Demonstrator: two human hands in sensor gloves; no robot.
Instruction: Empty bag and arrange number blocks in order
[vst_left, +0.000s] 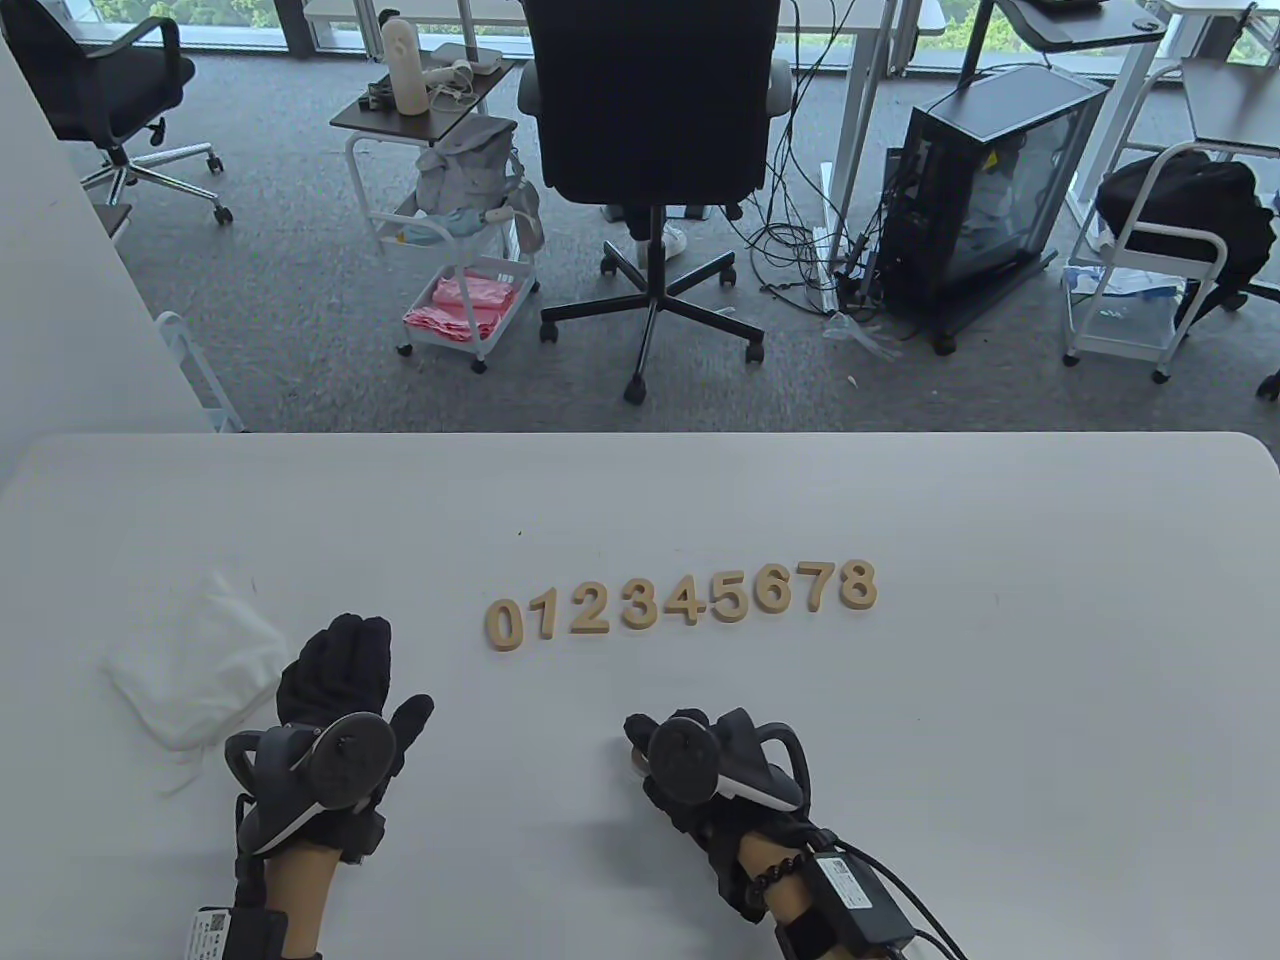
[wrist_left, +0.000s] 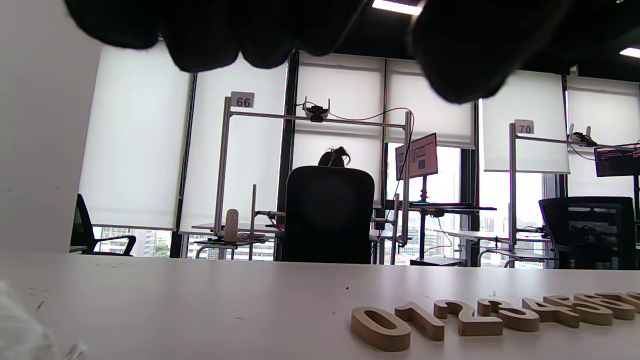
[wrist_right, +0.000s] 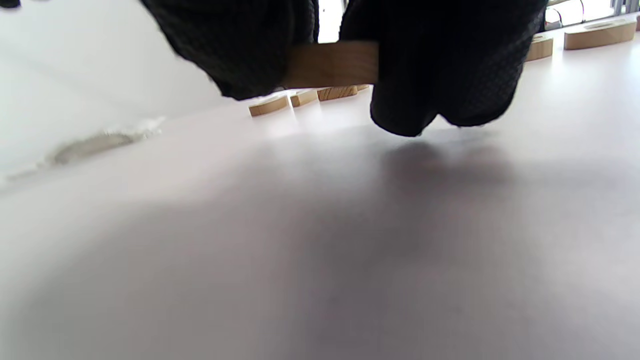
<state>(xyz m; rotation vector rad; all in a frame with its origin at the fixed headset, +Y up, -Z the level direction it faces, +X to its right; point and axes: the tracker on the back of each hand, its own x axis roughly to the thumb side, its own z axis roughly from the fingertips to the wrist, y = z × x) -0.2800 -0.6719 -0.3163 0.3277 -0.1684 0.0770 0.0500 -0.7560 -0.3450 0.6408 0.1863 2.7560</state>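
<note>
While I monitored remotely, the table (vst_left: 1000, 700) carried the emptied bag (vst_left: 195, 670) at left and a row (vst_left: 682, 600) of blocks 0 to 8, its long axis running left-right, rising slightly rightward. My left hand (vst_left: 335, 700) lay relaxed, holding nothing. My right hand (vst_left: 700, 765) pinched a block (wrist_right: 332, 64), presumably the 9. Risk: setting it down could nudge the 8 (vst_left: 857, 585) and skew the line.

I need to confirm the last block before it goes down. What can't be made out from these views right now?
- Held block: right wrist view shows only an edge between the fingers; its digit is hidden. In the table view the right hand and its tracker cover it.
- Row of number blocks: left wrist view cuts it off at the right edge, far digits overlapping.
- White bag: contents cannot be seen; blurred in both wrist views.
</note>
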